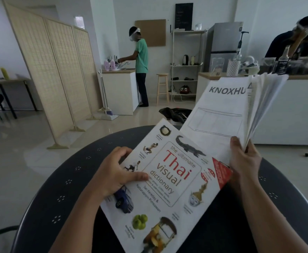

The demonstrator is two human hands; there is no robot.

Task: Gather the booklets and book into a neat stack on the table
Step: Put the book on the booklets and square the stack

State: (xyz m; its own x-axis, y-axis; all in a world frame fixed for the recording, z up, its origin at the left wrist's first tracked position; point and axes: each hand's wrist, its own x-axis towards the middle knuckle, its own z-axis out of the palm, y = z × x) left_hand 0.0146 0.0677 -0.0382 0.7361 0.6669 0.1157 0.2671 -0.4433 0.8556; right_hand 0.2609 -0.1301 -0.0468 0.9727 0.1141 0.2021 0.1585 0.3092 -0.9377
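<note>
A white book titled "Thai visual dictionary" [167, 181] is held tilted above the round dark table [71, 179]. My left hand [116, 172] grips its left edge, thumb on the cover. My right hand [244, 161] holds a bundle of white booklets [222, 114] raised upright at the right, thumb on the front one marked "KNOXHU". Their pages fan out to the right. The booklets' lower edge sits behind the book's top right corner.
A folding screen [58, 70] stands at the left. A person in a green shirt [141, 57] works at a sink counter behind. A white counter [286, 110] with a second person is at the right. A dark bag [175, 114] lies on the floor beyond the table.
</note>
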